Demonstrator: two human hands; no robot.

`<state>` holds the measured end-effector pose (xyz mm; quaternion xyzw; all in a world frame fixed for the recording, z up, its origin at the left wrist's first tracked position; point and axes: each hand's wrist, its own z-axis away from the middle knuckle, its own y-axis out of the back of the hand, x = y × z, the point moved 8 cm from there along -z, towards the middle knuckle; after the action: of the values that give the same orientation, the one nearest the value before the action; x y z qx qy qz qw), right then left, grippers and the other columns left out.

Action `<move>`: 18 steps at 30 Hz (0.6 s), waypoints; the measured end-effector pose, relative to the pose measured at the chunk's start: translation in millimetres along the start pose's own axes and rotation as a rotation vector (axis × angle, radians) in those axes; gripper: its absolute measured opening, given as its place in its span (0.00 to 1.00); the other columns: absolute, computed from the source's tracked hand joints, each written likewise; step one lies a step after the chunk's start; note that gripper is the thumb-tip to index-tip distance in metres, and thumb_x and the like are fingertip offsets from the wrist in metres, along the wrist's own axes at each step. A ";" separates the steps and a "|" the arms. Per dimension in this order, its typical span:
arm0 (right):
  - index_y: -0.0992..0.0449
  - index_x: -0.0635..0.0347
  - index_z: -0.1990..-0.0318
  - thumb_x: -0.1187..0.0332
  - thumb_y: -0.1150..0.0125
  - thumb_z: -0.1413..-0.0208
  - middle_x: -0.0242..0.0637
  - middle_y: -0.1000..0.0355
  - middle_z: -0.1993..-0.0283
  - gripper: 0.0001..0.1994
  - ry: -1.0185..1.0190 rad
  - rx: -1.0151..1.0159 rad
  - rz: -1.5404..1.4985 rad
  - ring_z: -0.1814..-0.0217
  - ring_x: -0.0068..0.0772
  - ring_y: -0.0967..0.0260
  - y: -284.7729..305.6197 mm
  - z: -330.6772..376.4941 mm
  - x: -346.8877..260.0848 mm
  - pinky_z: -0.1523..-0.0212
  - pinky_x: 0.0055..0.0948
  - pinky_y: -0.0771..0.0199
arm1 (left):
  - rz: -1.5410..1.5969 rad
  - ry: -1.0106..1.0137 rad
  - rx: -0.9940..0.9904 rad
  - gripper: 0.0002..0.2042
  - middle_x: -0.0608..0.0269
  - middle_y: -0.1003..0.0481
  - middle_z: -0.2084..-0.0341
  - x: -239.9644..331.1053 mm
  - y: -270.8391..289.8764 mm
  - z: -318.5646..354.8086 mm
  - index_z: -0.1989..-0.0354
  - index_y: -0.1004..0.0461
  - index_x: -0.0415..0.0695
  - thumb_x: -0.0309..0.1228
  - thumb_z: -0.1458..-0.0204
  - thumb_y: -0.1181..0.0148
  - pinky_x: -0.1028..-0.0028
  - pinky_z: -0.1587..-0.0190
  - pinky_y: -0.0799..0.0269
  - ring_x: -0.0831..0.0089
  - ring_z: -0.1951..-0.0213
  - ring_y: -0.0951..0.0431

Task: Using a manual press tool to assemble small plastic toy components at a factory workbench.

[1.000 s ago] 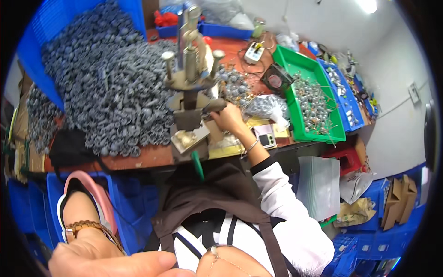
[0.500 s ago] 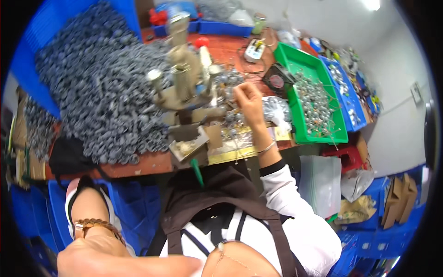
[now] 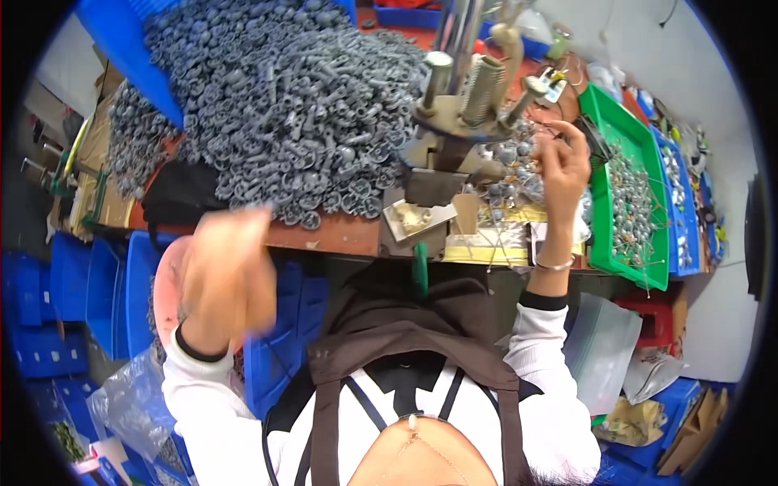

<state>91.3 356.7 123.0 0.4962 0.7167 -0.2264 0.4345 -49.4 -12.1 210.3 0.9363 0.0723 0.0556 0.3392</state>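
Note:
My left hand (image 3: pixel 231 271) is in the air before the table's front edge, above a pink round surface (image 3: pixel 170 283). Motion smears its fingers, so what it holds, if anything, does not show. Over the small silvery round parts (image 3: pixel 502 154) on the table is my right hand (image 3: pixel 561 162), fingers curled and drawn together. Anything between its fingertips is too small to make out. Just left of it stands a metal bench press (image 3: pixel 458 117) with posts and a coiled spring. At its base sits a small tray (image 3: pixel 417 219) holding pale bits.
A large heap of grey cup-shaped parts (image 3: pixel 300 113) covers the table's left side, against a blue bin wall (image 3: pixel 134 61). A green tray (image 3: pixel 604 243) of wired silvery parts stands at right. A green handle (image 3: pixel 420 270) juts past the front edge. Blue crates (image 3: pixel 105 283) stand lower left.
The view has shifted, so the table's things sit farther right. My left hand now shows raised by the table edge; before, a blurred arm crossed the lower left. My right hand stays by the silvery parts.

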 end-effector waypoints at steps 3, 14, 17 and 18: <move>0.30 0.65 0.53 0.73 0.49 0.40 0.34 0.29 0.69 0.10 -0.186 -0.129 -0.498 0.72 0.18 0.35 0.3 16.8 4.9 0.72 0.16 0.37 | 0.148 0.318 -0.096 0.10 0.58 0.24 0.67 -89.7 -90.7 30.8 0.62 0.24 0.40 0.21 0.56 0.38 0.68 0.62 0.29 0.62 0.66 0.25; 0.27 0.69 0.60 0.78 0.43 0.45 0.45 0.26 0.64 0.06 -0.241 -0.296 -0.581 0.66 0.33 0.27 -10.5 91.6 -4.8 0.66 0.27 0.26 | -0.353 -0.178 -0.366 0.01 0.69 0.30 0.74 -72.0 -234.6 21.4 0.73 0.30 0.48 0.28 0.55 0.48 0.71 0.61 0.40 0.71 0.64 0.32; 0.27 0.69 0.61 0.79 0.43 0.45 0.44 0.26 0.66 0.05 -0.282 -0.270 -0.543 0.67 0.32 0.27 -8.9 99.4 -2.1 0.66 0.27 0.26 | -0.383 -0.227 -0.423 0.01 0.69 0.30 0.74 -72.3 -242.6 21.4 0.74 0.29 0.48 0.28 0.54 0.48 0.71 0.61 0.40 0.71 0.63 0.32; 0.27 0.69 0.61 0.79 0.43 0.45 0.44 0.26 0.67 0.05 -0.278 -0.276 -0.521 0.68 0.32 0.27 -9.1 100.3 0.4 0.66 0.27 0.26 | -0.398 -0.265 -0.443 0.02 0.69 0.30 0.73 -71.5 -244.5 21.7 0.72 0.28 0.47 0.28 0.54 0.48 0.71 0.61 0.39 0.71 0.63 0.31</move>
<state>122.9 277.4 69.6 0.1969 0.7773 -0.2960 0.5190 -140.2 147.6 32.6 0.8063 0.1950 -0.1199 0.5454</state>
